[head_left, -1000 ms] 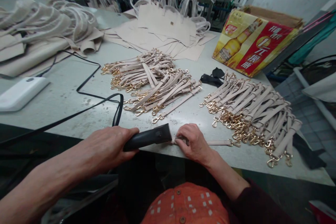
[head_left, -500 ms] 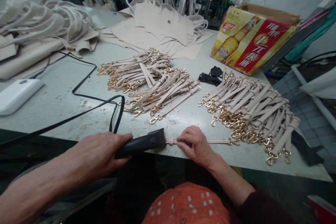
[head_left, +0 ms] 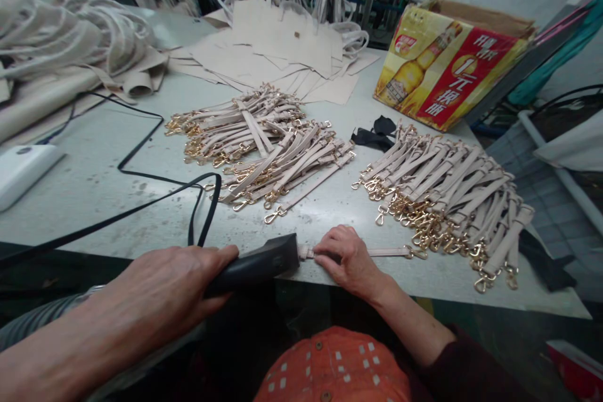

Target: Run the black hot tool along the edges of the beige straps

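Note:
My left hand (head_left: 188, 276) is wrapped around a black handheld tool (head_left: 264, 262) with a wide, flared head. The tool's head meets the left end of a beige strap (head_left: 389, 252) at the table's front edge, hiding that end. My right hand (head_left: 346, 257) pinches the strap just right of a small loop, close to the tool. A gold snap hook (head_left: 416, 252) is on the strap's right end, lying on the table. Beyond my hands lies a pile of similar straps (head_left: 282, 157); a second strap pile (head_left: 452, 188) is on the right.
A black cord (head_left: 141, 213) loops across the table's left half, near a white box-shaped device (head_left: 28, 169). Beige bag pieces (head_left: 282, 44) and strap bundles (head_left: 94, 31) lie at the back. A yellow-red carton (head_left: 447, 66) stands back right, with black scraps (head_left: 377, 134) nearby.
The tool has tilted slightly in my left hand, and its head still meets the strap's left end. My right hand keeps its pinch. The whole view has shifted a little.

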The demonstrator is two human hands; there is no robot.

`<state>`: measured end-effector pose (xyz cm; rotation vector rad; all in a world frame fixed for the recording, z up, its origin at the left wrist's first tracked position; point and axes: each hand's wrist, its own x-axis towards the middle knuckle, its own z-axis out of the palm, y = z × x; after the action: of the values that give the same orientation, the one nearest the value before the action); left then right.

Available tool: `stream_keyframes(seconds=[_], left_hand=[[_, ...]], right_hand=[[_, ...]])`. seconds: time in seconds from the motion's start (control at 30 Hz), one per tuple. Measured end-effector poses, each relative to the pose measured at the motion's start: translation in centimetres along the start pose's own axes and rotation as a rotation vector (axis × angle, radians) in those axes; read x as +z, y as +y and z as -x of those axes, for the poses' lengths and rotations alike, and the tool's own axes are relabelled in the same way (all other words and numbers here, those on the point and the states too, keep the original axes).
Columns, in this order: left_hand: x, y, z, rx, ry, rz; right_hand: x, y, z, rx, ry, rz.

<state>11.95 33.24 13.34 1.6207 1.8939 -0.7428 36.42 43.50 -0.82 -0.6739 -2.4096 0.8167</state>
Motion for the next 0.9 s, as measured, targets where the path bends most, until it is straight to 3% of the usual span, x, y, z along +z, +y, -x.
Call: stream_keyframes(seconds=[0.47,0.7,0.9], left_hand=[[-1.0,-1.3,-1.7,0.118,0.097,0.023],[-1.7,-1.2,-2.1,0.095,0.071,-0.051],[-0.6,-2.2,-2.5,0.098,0.125,-0.058]], right_hand=[[0.1,0.1,0.0,0.01,-0.006,0.001],[0.0,0.1,0.0,0.017,-0.014,-0.007],[0.0,0.0,-0.1,0.013,-0.008,-0.001]])
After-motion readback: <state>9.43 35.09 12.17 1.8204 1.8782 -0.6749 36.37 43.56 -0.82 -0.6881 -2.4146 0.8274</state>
